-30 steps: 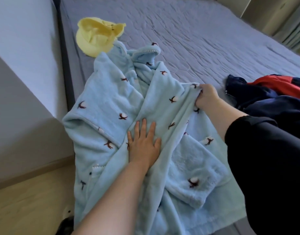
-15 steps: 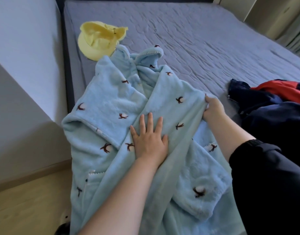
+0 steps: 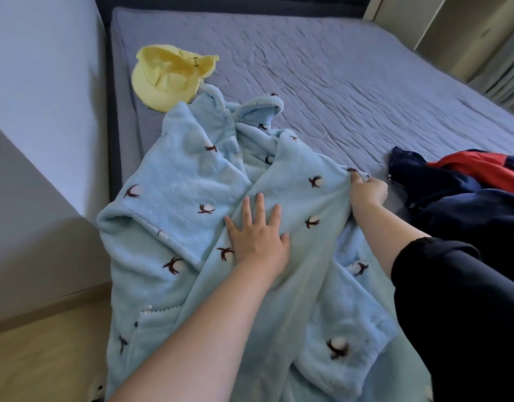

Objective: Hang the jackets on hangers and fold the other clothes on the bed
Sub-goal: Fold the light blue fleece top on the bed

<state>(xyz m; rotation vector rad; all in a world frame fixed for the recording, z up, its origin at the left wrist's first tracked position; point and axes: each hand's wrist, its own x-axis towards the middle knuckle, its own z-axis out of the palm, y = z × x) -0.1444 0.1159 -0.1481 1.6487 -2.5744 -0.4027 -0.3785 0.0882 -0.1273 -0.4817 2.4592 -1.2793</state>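
Folding the pale blue fleece robe with a brown-and-white cotton-boll print (image 3: 186, 181) on the grey quilted bed (image 3: 337, 68).

Head view: the left hand (image 3: 258, 236) lies flat with fingers spread, pressing the robe's middle. To its right, the right hand (image 3: 366, 190) pinches the robe's edge in curled fingers. Beyond the left hand sits a soft yellow cap (image 3: 168, 76), and right of the right hand lies a crumpled navy-and-red garment (image 3: 467, 198). The side panel looks about to be folded: the next move probably calls for carrying the pinched edge across while the flat palm anchors the crease.
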